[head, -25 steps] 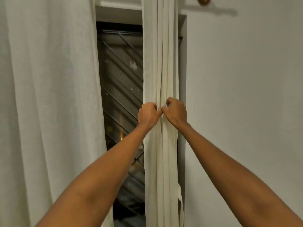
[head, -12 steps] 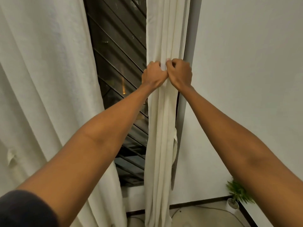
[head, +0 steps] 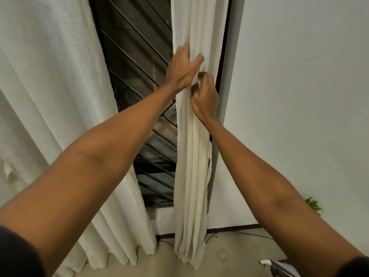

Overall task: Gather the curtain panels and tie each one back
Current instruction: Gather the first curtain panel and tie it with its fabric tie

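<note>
The right curtain panel (head: 191, 176) is cream cloth bunched into a narrow column of folds beside the window frame. My left hand (head: 182, 69) lies on its left side with fingers spread and thumb across the front, wrapping the folds. Just below it, my right hand (head: 205, 96) is closed on the panel's right folds. A loose cloth strip (head: 209, 166) dangles at the panel's right edge. The left curtain panel (head: 50, 96) hangs wide and ungathered at the left.
A dark window with slanted bars (head: 139, 66) shows between the panels. A white wall (head: 299, 96) fills the right. A small green plant (head: 313, 204) stands low at the right, cables lie along the floor, and a dark object (head: 279, 266) sits at the bottom right.
The view has tilted down, showing the floor. My left hand has opened from a fist and slid up the panel; my right hand now sits below it, still gripping.
</note>
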Available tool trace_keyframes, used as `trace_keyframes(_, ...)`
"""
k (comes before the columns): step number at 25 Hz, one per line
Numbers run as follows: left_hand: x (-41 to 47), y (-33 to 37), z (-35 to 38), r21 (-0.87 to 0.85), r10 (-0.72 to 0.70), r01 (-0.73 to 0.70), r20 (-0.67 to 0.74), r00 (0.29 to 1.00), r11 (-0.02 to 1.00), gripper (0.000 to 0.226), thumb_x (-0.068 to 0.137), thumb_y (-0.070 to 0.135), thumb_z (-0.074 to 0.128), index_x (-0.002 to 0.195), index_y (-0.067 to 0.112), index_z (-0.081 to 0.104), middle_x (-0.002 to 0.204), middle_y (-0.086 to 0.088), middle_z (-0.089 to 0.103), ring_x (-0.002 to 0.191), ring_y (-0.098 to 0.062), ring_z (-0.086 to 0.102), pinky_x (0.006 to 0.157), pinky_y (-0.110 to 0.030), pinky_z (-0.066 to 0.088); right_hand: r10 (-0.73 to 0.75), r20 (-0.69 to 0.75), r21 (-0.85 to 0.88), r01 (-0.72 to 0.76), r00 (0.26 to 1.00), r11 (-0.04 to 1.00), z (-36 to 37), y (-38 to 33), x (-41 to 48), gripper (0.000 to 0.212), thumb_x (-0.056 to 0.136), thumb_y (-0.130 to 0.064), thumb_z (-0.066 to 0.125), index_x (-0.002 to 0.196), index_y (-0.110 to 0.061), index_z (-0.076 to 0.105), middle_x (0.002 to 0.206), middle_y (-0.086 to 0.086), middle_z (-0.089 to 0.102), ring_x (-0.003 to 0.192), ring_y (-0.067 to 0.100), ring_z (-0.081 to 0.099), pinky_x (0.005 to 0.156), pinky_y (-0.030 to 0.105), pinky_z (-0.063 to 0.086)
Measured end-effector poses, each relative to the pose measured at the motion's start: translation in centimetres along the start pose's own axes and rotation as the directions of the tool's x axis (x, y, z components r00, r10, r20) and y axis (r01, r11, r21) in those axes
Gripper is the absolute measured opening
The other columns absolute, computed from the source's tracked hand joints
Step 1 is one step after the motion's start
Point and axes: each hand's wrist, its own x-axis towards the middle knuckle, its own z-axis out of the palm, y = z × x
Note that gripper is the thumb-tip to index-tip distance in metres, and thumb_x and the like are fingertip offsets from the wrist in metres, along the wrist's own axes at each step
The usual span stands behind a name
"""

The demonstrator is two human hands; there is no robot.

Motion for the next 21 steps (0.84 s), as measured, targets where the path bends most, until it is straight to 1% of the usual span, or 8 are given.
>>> trace_keyframes(2,0.7,1.4,0.1,0.114,-0.007,0.010,-0.030,1.000,0.993,0.081,0.085,0.062,0.063,0.143,0.013,0.034,0.138,-0.006,0.048,0.101,-0.014,0.053,0.082,-0.031,0.049,-0.056,0.025,-0.084,0.058,0.998,0.995,0.7,0.5,-0.4,0.017,0.098,-0.021,0.057,0.109,-0.009,0.060,0.106,0.004,0.060,0.072,0.015,0.062,0.059,0.025,0.053)
trace_keyframes(3,0.9,2.2,0.2,0.170,-0.006,0.014,-0.046,0.999,0.985,0.092,0.084,0.054,0.070,0.150,0.010,0.024,0.141,-0.008,0.045,0.098,-0.012,0.053,0.079,-0.028,0.051,-0.062,0.037,-0.120,0.066,0.997,0.991,1.1,0.7,-0.9,0.017,0.098,-0.023,0.058,0.107,-0.009,0.060,0.104,0.005,0.059,0.069,0.016,0.062,0.059,0.026,0.055)
trace_keyframes(6,0.4,2.6,1.2,0.270,0.040,0.003,-0.156,0.987,0.963,0.100,0.083,0.006,0.071,0.161,0.012,0.009,0.123,-0.007,0.052,0.066,-0.013,0.059,0.057,-0.033,0.059,-0.068,0.076,-0.186,0.081,0.995,0.979,2.0,1.8,-3.7,0.024,0.099,-0.031,0.056,0.107,-0.009,0.060,0.105,0.008,0.060,0.070,0.020,0.065,0.062,0.029,0.058)
trace_keyframes(9,-1.6,1.1,2.7,0.390,0.122,-0.035,-0.201,0.972,0.920,0.108,0.082,-0.013,0.060,0.162,0.028,0.001,0.104,-0.003,0.048,0.049,-0.017,0.051,0.043,-0.033,0.053,-0.038,0.178,-0.275,0.087,0.983,0.958,2.2,3.6,-7.5,0.028,0.099,-0.032,0.055,0.112,-0.008,0.059,0.105,0.007,0.059,0.073,0.022,0.066,0.062,0.035,0.060)
trace_keyframes(12,-3.0,0.1,2.7,0.471,0.207,-0.116,-0.146,0.967,0.875,0.109,0.083,-0.016,0.058,0.161,0.035,0.001,0.107,-0.007,0.048,0.046,-0.021,0.052,0.040,-0.032,0.052,0.108,0.282,-0.372,0.005,0.953,0.928,2.6,5.4,-11.1,0.032,0.099,-0.034,0.053,0.117,-0.008,0.060,0.109,0.007,0.059,0.078,0.026,0.068,0.064,0.040,0.061)
trace_keyframes(16,-3.1,-0.7,2.0,0.446,0.259,-0.194,-0.088,0.962,0.874,0.101,0.088,-0.012,0.057,0.161,0.035,0.006,0.109,-0.009,0.051,0.049,-0.021,0.054,0.043,-0.030,0.053,0.252,0.350,-0.487,-0.055,0.902,0.872,3.3,6.6,-15.1,0.037,0.099,-0.038,0.054,0.120,-0.009,0.061,0.113,0.007,0.062,0.082,0.026,0.069,0.071,0.038,0.061)
trace_keyframes(18,-3.2,-0.9,2.3,0.408,0.260,-0.203,-0.089,0.961,0.890,0.103,0.086,-0.013,0.058,0.161,0.034,0.006,0.113,-0.010,0.051,0.048,-0.020,0.053,0.042,-0.031,0.053,0.237,0.358,-0.550,-0.001,0.903,0.835,3.8,7.4,-17.3,0.039,0.097,-0.040,0.054,0.121,-0.010,0.063,0.115,0.007,0.063,0.094,0.026,0.067,0.086,0.039,0.056)
trace_keyframes(21,-3.1,-1.1,2.8,0.369,0.268,-0.222,-0.079,0.960,0.903,0.103,0.083,-0.016,0.057,0.162,0.031,0.009,0.120,-0.011,0.051,0.049,-0.017,0.052,0.042,-0.032,0.053,0.179,0.314,-0.599,0.048,0.932,0.799,4.8,8.0,-20.4,0.042,0.094,-0.037,0.055,0.127,-0.012,0.062,0.131,0.007,0.060,0.124,0.025,0.055,0.109,0.042,0.039)
